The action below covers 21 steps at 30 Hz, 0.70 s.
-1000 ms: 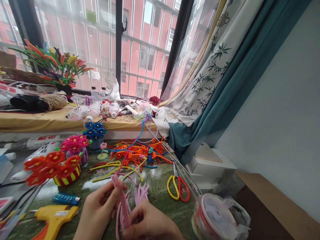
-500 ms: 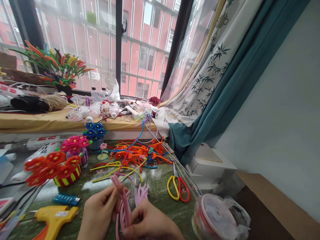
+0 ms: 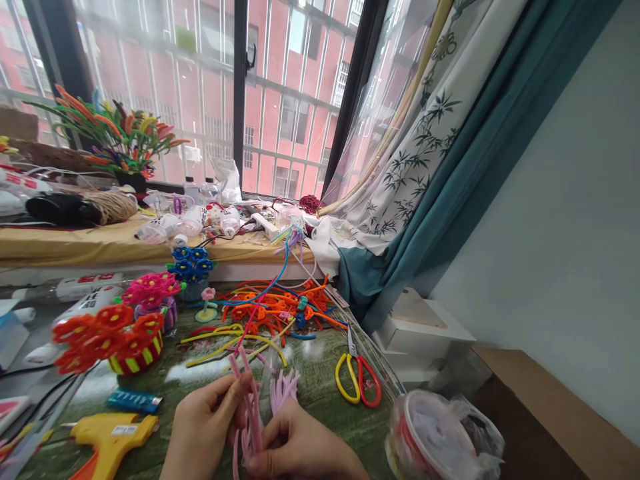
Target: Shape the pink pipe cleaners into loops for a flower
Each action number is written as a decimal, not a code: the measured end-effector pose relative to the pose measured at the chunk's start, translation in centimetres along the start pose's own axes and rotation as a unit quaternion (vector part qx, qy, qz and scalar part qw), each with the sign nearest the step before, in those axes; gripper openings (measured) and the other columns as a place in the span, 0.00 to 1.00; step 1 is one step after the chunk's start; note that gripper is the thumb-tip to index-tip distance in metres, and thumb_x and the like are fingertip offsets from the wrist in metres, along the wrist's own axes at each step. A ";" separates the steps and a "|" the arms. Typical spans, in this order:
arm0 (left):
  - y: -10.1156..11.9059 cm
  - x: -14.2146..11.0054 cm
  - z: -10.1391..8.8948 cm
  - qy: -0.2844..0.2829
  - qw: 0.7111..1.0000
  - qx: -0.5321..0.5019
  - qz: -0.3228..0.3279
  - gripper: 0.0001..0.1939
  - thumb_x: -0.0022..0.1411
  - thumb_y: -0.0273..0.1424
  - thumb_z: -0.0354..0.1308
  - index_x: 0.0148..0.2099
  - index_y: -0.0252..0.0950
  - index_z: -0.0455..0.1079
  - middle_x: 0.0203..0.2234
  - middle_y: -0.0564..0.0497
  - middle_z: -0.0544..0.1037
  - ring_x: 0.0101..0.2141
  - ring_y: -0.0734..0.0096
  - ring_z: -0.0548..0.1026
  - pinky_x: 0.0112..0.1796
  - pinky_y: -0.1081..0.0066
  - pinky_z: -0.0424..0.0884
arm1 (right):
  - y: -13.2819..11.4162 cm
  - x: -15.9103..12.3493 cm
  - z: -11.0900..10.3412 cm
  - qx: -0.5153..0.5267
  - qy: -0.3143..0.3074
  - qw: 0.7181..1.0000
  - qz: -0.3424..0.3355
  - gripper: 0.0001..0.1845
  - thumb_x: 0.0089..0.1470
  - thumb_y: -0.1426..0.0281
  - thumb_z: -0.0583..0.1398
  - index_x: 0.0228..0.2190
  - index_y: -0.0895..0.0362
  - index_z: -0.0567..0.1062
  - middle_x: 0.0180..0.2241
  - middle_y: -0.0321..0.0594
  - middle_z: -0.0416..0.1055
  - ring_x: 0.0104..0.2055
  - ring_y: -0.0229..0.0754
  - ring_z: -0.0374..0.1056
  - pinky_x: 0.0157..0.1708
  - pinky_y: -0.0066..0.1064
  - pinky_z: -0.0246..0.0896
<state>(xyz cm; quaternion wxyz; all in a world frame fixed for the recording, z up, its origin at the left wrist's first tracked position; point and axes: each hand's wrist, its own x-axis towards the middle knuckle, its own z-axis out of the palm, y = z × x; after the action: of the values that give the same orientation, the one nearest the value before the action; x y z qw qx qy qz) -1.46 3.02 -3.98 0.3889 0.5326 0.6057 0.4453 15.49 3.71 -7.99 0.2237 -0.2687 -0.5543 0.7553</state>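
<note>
At the bottom middle, my left hand (image 3: 207,427) and my right hand (image 3: 300,447) both pinch a bundle of pink pipe cleaners (image 3: 249,407) held upright between them. The left thumb presses the stems near their upper part, the right fingers grip them lower down. More short pink pipe cleaner pieces (image 3: 283,387) lie on the green table (image 3: 320,373) just beyond my right hand. Both wrists run off the lower edge.
Red and yellow scissors (image 3: 359,377) lie to the right, a bagged round container (image 3: 440,437) at the lower right. A yellow glue gun (image 3: 107,433) sits lower left, near red (image 3: 107,337), pink (image 3: 150,290) and blue (image 3: 193,260) pipe-cleaner flower pots. Loose orange and yellow pipe cleaners (image 3: 270,310) lie behind.
My left fingers have slid slightly along the pink stems, whose tops now spread apart a little. The view shifted a bit downward and right.
</note>
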 end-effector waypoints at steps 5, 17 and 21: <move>-0.2 0.2 0.0 -0.004 1.000 -0.006 0.013 0.33 0.40 0.64 0.59 0.22 0.36 0.71 0.14 0.55 0.69 0.19 0.73 0.64 0.21 0.75 0.59 | -0.2 -0.3 0.2 -0.031 -0.006 0.999 0.018 0.24 0.39 0.51 0.71 0.23 0.61 0.78 0.17 0.29 0.62 0.18 0.27 0.51 0.17 0.22 0.43; 1.6 -0.3 -0.9 0.000 0.999 0.041 0.007 0.29 0.41 0.60 0.61 0.17 0.38 0.65 0.10 0.58 0.64 0.16 0.75 0.60 0.20 0.74 0.55 | 0.0 -0.6 -0.1 -0.116 0.000 0.992 0.053 0.23 0.38 0.53 0.72 0.20 0.60 0.76 0.15 0.27 0.56 0.19 0.28 0.47 0.16 0.25 0.36; 1.6 -0.2 -1.1 -0.012 0.999 0.035 -0.010 0.29 0.41 0.61 0.60 0.17 0.38 0.64 0.10 0.58 0.64 0.15 0.76 0.59 0.20 0.74 0.55 | -0.1 -0.8 -0.1 -0.112 0.006 0.991 0.069 0.23 0.40 0.52 0.71 0.20 0.60 0.76 0.16 0.27 0.56 0.18 0.27 0.46 0.16 0.24 0.35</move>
<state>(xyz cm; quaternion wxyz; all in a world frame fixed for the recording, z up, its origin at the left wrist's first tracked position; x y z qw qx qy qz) -1.99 2.71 -2.17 0.3818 0.5452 0.6211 0.4138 16.19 3.32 -7.84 0.1434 -0.3339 -0.6140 0.7007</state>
